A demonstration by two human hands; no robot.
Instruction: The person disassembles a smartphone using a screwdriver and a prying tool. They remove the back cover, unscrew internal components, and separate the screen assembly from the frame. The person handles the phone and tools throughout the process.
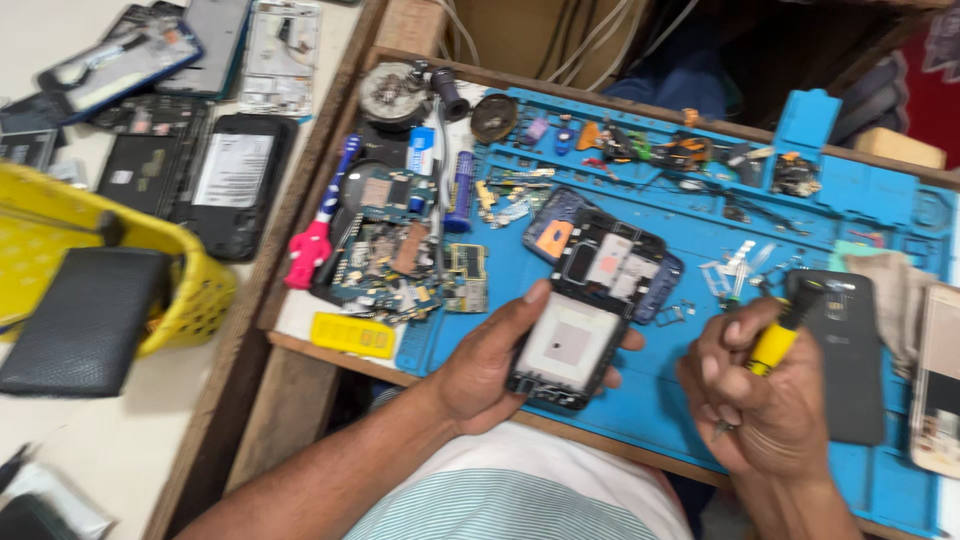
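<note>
hands: left hand [490, 365] grips opened phone [566, 350], right hand [765, 405] screwdriver [778, 338].

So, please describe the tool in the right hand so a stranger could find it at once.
Start at the blue work mat, near its front edge. There the right hand grips a screwdriver. Its yellow handle with a black cap is unlike the dark phone parts around it.

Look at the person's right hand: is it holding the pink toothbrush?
No, the right hand grips a yellow-handled screwdriver, while the pink toothbrush lies apart at the mat's left edge.
</note>
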